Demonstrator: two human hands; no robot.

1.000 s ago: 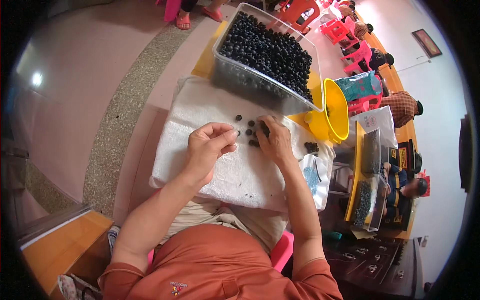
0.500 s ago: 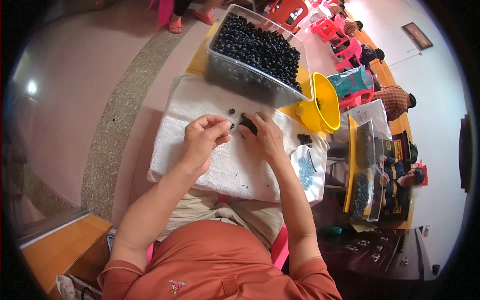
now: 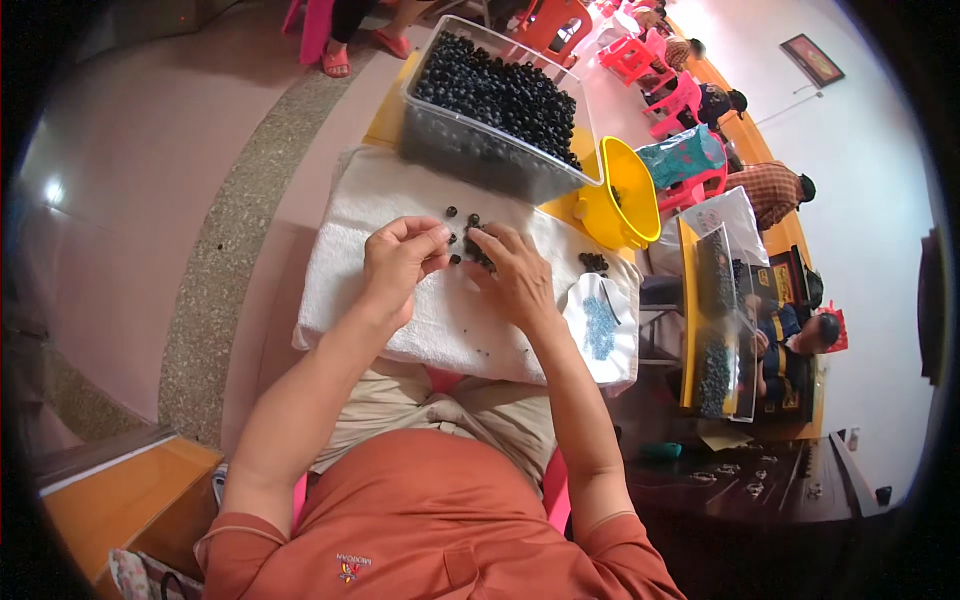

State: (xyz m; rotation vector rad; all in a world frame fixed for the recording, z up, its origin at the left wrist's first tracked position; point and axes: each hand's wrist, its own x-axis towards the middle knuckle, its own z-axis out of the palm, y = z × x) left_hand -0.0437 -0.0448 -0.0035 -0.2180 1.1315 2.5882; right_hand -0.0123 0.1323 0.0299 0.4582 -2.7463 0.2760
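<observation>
My left hand [image 3: 398, 268] is over the white towel, thumb and forefinger pinched on a small black bead [image 3: 452, 239]. Close on its right, my right hand [image 3: 520, 275] curves palm down, with thumb and fingers apart around a cluster of black beads [image 3: 478, 250]. Its fingers hide part of that cluster. A few loose black beads [image 3: 474, 218] lie just beyond the fingertips. The white towel [image 3: 375, 200] covers the work surface in front of me. To the right, a white dish [image 3: 580, 350] holds tiny blue beads [image 3: 600, 328] and a thin dark stick.
A clear plastic bin [image 3: 490, 140] full of black beads stands beyond the towel. Right of it is a yellow scoop-shaped container [image 3: 640, 190]. A small black bead pile [image 3: 593, 262] lies near the towel's right edge. Further right are clear boxes [image 3: 735, 330] and seated people.
My right hand has shifted slightly left and toward me, its fingers parting so that more of the bead cluster shows. The left hand keeps its pinch. The whole view has shifted a little.
</observation>
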